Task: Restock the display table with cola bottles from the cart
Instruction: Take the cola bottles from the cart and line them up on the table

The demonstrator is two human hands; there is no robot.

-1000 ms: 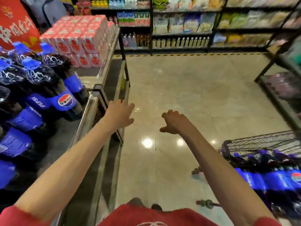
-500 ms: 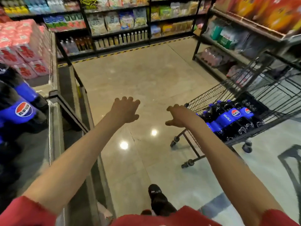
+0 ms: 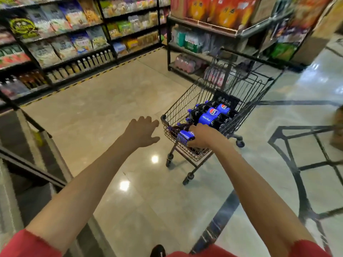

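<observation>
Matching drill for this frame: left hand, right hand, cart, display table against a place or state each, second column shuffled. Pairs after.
Column 1
1. left hand
2. right hand
3. cart
4. display table

Column 2
A. metal edge along the left side of the view
B. fingers spread, over bare floor, left of the cart
C. wire basket with cola bottles lying in it
D. grip on the nearest bottle, at the cart's near end

Pairs: 1-B, 2-D, 3-C, 4-A

Snack shelves (image 3: 65,43) line the glossy tiled floor (image 3: 115,101).
</observation>
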